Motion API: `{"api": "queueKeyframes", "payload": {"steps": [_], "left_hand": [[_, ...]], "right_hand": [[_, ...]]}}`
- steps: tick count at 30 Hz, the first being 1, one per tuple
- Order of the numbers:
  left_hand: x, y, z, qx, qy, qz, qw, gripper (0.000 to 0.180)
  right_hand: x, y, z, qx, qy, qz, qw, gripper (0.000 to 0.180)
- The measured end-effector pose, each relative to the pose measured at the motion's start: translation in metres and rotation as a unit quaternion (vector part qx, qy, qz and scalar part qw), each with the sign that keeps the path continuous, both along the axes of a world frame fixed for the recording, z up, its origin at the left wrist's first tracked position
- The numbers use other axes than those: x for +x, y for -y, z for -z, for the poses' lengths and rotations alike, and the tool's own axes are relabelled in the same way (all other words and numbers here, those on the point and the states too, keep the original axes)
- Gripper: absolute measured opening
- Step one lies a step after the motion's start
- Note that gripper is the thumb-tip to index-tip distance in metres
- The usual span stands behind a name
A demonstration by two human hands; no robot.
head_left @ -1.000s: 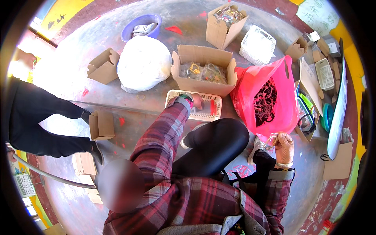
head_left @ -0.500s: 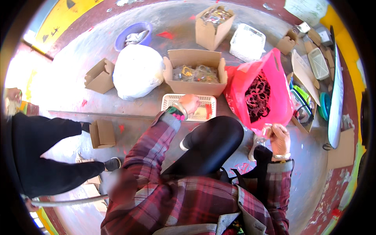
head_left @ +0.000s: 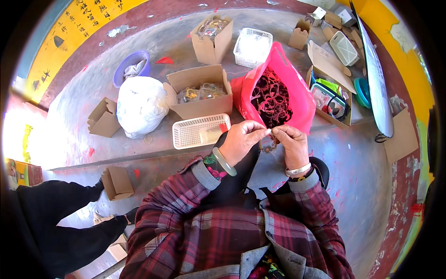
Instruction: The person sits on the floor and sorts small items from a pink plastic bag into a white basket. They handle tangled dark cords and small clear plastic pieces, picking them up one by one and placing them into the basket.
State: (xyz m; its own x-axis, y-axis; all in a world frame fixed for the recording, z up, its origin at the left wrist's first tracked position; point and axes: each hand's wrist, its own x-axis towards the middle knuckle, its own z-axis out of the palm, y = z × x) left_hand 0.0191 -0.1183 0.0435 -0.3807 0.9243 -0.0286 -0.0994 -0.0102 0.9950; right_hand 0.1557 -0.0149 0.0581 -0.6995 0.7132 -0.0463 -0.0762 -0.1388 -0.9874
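Note:
My left hand (head_left: 240, 143) and my right hand (head_left: 293, 145) meet in front of my lap, both closed in a pinch with fingertips almost touching. Below the fingertips hangs a small brownish beaded bracelet (head_left: 268, 148), held by my right hand. At my left fingertips is a tiny whitish thing, too small to name. Just beyond my hands stands a pink plastic bag (head_left: 301, 104), its mouth spread wide around many dark, looped bracelets (head_left: 272, 95). A cream plastic basket (head_left: 186, 135) with a pale flat item and something red inside lies left of my hands.
Behind the basket stands a cardboard box (head_left: 204, 109) of bagged pieces, beside a stuffed white bag (head_left: 141, 107). Farther back are a purple basin (head_left: 125, 65), another filled box (head_left: 209, 49) and a white basket (head_left: 251, 60). A person's dark-trousered legs (head_left: 69, 200) are at left.
My left hand has left the cream basket and come right to meet my right hand. My right hand has moved off the pink bag's edge. The view has turned right.

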Motion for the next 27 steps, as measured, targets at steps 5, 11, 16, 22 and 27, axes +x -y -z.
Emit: {"api": "queueKeyframes", "payload": {"steps": [5,11,16,22,27], "left_hand": [[0.019,0.003,-0.003,0.012,-0.082,-0.045,0.996,0.02],[0.032,0.006,-0.01,0.006,-0.161,-0.054,0.985,0.018],[0.037,0.007,-0.011,0.032,-0.19,-0.051,0.98,0.017],[0.032,0.011,-0.021,0.003,-0.215,-0.055,0.975,0.016],[0.028,0.016,-0.024,-0.014,-0.254,-0.05,0.966,0.015]], "right_hand": [[0.013,0.005,0.006,-0.009,-0.013,0.008,1.0,0.013],[0.022,0.003,0.009,0.023,-0.012,-0.025,0.999,0.01],[0.026,0.0,0.015,0.041,-0.015,-0.027,0.999,0.007],[0.026,0.001,0.01,0.016,-0.046,-0.048,0.998,0.006],[0.028,-0.002,0.011,0.035,0.0,-0.041,0.999,0.005]]}}
